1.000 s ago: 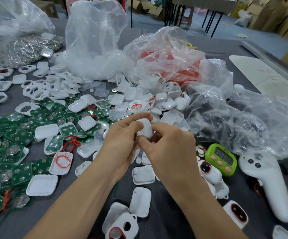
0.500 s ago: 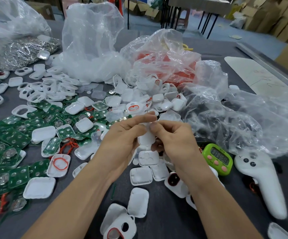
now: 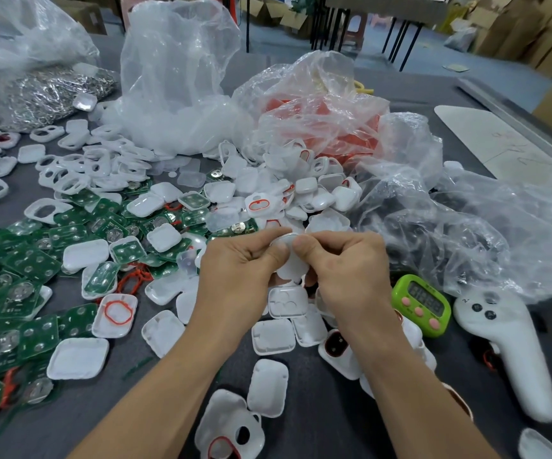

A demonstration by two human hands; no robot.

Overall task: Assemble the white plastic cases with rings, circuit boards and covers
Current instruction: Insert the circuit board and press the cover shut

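Hands meet at centre stage, low over the dark grey tabletop. The left hand and the right hand both clamp one white rounded-square plastic case, raised clear of the loose parts below. All the fingers are curled in, with the two thumb tips almost touching on the case's upper edge. It looks like a press-together squeeze, though I cannot see which piece is being seated because the hands cover the joint.

Here is what matters: the case sits dead between the two hands, neither one nearer. Its long axis seems to run from the thumbs down toward the tabletop, tilted slightly toward the camera. Any closing force should come along that top edge, with thumbs pushing and the lower fingers backing it.

Supplies sit off to the left, so the left hand has the shorter reach. The green square circuit boards spread wide there. A thin red ring lies in an open white shell just beside them, and white plastic covers with cut-out windows are heaped farther back.

To the right are a lime-green digital timer, a white handheld controller and crumpled clear plastic bags.
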